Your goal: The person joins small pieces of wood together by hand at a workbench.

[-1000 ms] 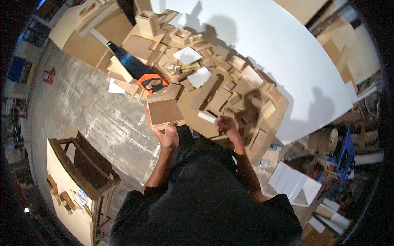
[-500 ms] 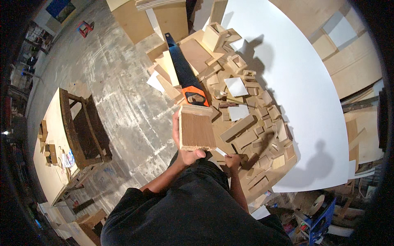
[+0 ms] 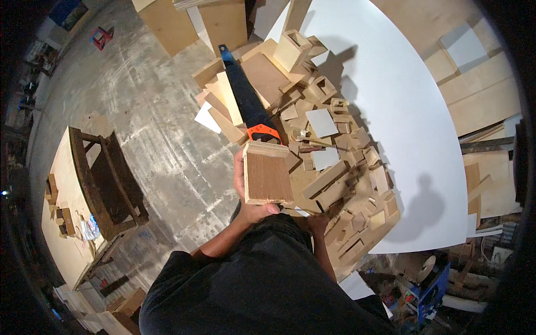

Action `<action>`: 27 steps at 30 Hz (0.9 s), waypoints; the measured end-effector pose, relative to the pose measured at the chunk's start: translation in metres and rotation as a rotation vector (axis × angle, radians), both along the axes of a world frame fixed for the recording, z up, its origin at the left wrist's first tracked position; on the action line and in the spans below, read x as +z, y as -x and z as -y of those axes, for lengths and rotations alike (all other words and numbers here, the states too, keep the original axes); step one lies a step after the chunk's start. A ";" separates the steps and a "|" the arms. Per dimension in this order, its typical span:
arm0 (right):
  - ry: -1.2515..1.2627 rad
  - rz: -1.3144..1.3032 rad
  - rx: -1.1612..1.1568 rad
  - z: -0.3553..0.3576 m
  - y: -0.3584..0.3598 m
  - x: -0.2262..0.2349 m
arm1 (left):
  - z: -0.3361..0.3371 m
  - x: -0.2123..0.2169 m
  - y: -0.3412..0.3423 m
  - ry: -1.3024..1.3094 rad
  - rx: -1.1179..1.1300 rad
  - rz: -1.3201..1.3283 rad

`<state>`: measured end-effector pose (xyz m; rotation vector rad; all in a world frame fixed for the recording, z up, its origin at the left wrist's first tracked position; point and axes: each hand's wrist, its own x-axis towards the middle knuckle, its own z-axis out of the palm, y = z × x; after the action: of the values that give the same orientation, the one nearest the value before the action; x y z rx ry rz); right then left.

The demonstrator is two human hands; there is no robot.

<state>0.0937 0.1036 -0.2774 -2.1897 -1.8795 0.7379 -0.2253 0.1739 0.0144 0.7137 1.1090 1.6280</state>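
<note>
My left hand [image 3: 258, 212] is closed round a small wooden box [image 3: 269, 177], with its fingers along the left side and its thumb at the near edge. A brown flat face of the box, framed by pale plywood edges, points up at me. My right hand [image 3: 317, 223] is low and close to my body, closed and slightly blurred. A narrow pale strip [image 3: 302, 212] sticks out of it toward the box; its other end is hidden in the fist. Just beyond the box lies a handsaw [image 3: 245, 92] with an orange and black handle, partly covered by the box.
Several wooden offcuts [image 3: 333, 192] and small boxes cover the worktop, with white pieces [image 3: 321, 123] among them. A large white sheet [image 3: 413, 145] stretches along the right. On the left, a low table [image 3: 64, 162] stands on the concrete floor [image 3: 173, 151]. A red stool-like object [image 3: 101, 38] is far left.
My right hand has dropped slightly nearer my body, and less of the pale strip shows. The left hand keeps the box almost still. The whole view has shifted a little.
</note>
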 end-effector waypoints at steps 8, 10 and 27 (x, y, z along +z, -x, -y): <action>-0.068 0.118 0.146 0.004 -0.009 -0.011 | 0.039 -0.065 0.005 0.090 0.031 -0.174; -0.012 0.068 0.042 0.003 -0.003 -0.011 | 0.038 -0.068 -0.003 0.091 0.076 -0.254; -0.077 -0.166 0.007 -0.004 -0.020 0.014 | 0.049 -0.008 -0.048 -0.026 0.009 0.257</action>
<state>0.1136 0.1080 -0.2637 -2.0099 -1.8039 0.8071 -0.1772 0.1252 0.0067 0.4994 0.9076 1.6910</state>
